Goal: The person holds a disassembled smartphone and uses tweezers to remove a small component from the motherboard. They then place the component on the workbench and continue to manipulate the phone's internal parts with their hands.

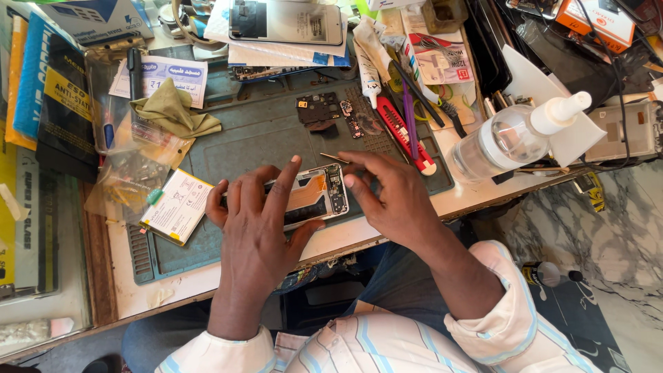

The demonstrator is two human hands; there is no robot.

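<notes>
Near the bench front edge, left hand (257,221) clamps the opened phone (314,197); right hand (387,197) pinches tweezers (335,158), which might slip and scratch its exposed board.

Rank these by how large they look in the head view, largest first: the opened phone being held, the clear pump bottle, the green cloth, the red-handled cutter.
1. Clear pump bottle, though it stands taller and so nearer the camera.
2. Opened phone, partly hidden by the left hand and right hand.
3. Green cloth and red-handled cutter look too alike to rank.
</notes>
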